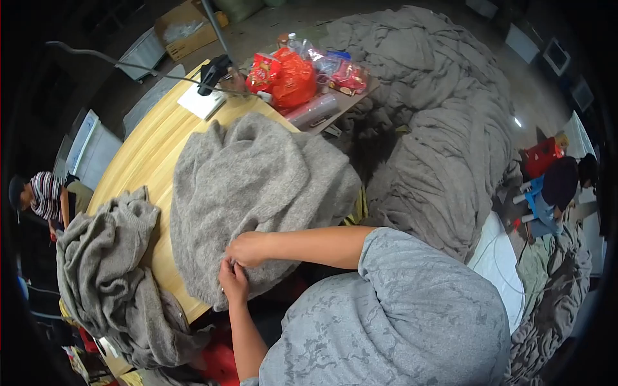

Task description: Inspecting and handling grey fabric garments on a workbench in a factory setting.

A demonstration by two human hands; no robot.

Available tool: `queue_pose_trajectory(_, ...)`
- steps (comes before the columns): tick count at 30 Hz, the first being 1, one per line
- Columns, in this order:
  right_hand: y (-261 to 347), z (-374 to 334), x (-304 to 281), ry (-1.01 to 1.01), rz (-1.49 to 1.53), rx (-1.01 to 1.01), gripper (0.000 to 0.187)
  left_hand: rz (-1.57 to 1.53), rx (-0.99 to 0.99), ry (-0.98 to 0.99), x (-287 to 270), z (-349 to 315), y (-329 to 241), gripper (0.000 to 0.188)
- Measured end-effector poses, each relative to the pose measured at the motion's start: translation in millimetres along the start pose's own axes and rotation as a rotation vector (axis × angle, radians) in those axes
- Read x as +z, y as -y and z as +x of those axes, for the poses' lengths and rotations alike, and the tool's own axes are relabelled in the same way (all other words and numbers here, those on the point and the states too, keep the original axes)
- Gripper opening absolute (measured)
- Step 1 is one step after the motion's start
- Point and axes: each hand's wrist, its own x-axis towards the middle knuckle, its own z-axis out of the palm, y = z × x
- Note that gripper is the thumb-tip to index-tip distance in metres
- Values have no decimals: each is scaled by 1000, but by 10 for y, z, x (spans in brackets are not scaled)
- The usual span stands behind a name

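Grey knit piece [225, 170] lies bunched on the wood-grain tabletop [149, 151], to the right of a second grey knit bundle [106, 248] that droops over the tabletop's left end.

Handling, judged by eye: soft and limp, no stiffness; moderate weight from its bulk; fuzzy, so unlikely to slip; loops could snag or stretch if tugged. Left side lies flatter, a broad area for a spread palm. Lower middle is the better place for a fine pinch: left hand [232, 281] has its fingers closed on the cloth there; right hand [250, 249], just above and to the right, also pinches it, fingertips meeting the left's. Exact bit between them hidden. Thick folds to the right offer a fuller grip for lifting.

Looks: left, a smooth rounded outline, mottled grey-brown. Middle, heathered, hairy surface with a raised ridge curving down toward the hands. Right, deeper overlapping folds, reaching past the tabletop's edge, near the big grey cloth heap [444, 154].
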Motion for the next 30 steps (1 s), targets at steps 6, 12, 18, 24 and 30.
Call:
queue_pose_trajectory(6, 46, -101, -84, -71, -133, -162, 9, -178, -313, 139, 5, 41, -105, 7)
queue_pose_trajectory(12, 54, -30, -81, -106, -164, -197, 11, -442, -425, 136, 11, 39, -87, 8)
queue_pose_trajectory(18, 72, -2, -91, -96, -231, -240, 11, -711, -572, 110, -48, 72, -84, 4)
queue_pose_trajectory(24, 90, 9, 17, -126, -225, -171, 8, -951, -754, 103, -134, 138, -8, 5)
queue_pose_trajectory(30, 20, -102, -18, -193, -136, -230, 10, -602, -773, 105, -125, 180, -159, 9)
